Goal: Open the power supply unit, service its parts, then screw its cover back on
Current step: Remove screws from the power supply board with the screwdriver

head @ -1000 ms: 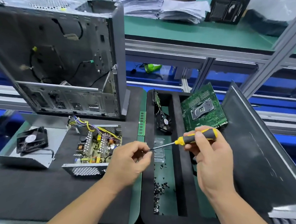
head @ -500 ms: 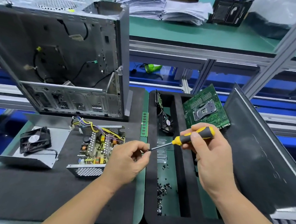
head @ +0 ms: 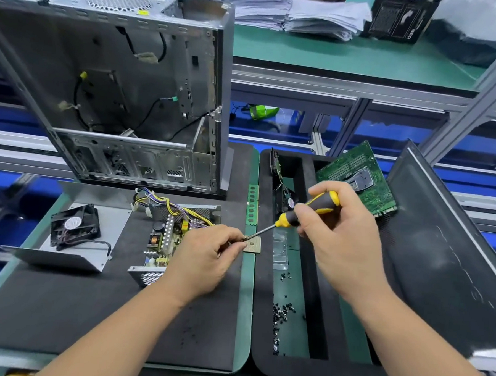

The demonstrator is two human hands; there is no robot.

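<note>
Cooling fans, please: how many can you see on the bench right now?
2. One fan lies on the grey metal cover at left; another fan stands in the black tray, partly hidden by the screwdriver.

Bright even light, edges bowed

Empty computer case (head: 125,95) upright behind, green motherboard (head: 359,176) tilted in black tray (head: 262,332), paper stacks (head: 293,12) beyond.
</note>
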